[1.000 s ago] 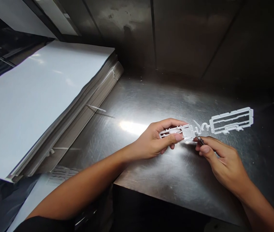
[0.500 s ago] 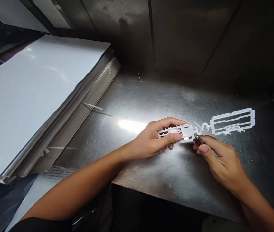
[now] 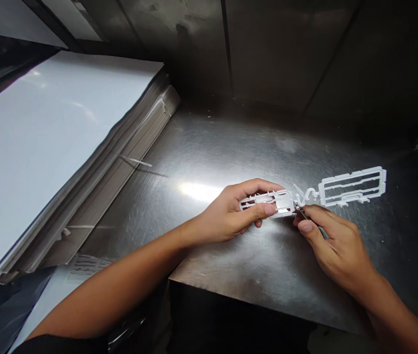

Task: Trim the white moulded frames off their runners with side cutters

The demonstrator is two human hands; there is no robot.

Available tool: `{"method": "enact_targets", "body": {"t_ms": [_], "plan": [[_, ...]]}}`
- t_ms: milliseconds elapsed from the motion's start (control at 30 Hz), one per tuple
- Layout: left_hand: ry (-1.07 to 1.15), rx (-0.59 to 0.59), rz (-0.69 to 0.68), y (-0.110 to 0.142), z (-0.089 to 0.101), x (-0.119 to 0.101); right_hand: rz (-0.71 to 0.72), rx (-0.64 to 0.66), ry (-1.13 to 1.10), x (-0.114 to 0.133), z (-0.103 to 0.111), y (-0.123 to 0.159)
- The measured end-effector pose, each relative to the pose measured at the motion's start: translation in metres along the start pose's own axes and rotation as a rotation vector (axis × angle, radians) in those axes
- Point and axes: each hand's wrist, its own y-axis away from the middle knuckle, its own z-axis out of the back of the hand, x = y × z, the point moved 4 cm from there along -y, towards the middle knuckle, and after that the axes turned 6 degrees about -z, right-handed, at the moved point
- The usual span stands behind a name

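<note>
My left hand (image 3: 238, 211) is closed around a white plastic frame (image 3: 286, 201), its thumb pressed flat over the slots. From that frame's right end a thin curved connecting piece (image 3: 309, 195) runs to a second white frame (image 3: 354, 187), which hangs out to the right with nothing under it. Small metal clippers (image 3: 303, 213) are gripped in my right hand (image 3: 336, 238), between thumb and fingers. Their tip meets the held frame's right end, near the connecting piece. Most of the clippers is hidden by my fingers, so their jaws do not show clearly.
Under both hands lies a scratched metal table (image 3: 209, 157), its front edge close to my body. A thick stack of large white sheets (image 3: 65, 123) fills the left side, with loose ties (image 3: 137, 161) sticking out. Dark metal panels (image 3: 286, 54) stand at the back.
The clippers have tilted slightly in my right hand, their tip still at the frame's end. Both frames keep nearly the same place, while the whole view has shifted a little.
</note>
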Motion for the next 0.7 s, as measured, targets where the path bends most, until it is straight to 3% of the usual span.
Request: {"method": "enact_targets", "body": {"t_ms": [467, 700], "plan": [[-0.037, 0.003, -0.023, -0.002, 0.0, 0.002, 0.043, -0.053, 0.089, 0.003, -0.002, 0.0], [-0.342, -0.023, -0.119, -0.005, 0.012, -0.02, 0.117, 0.03, 0.241, 0.012, -0.027, 0.008]]}}
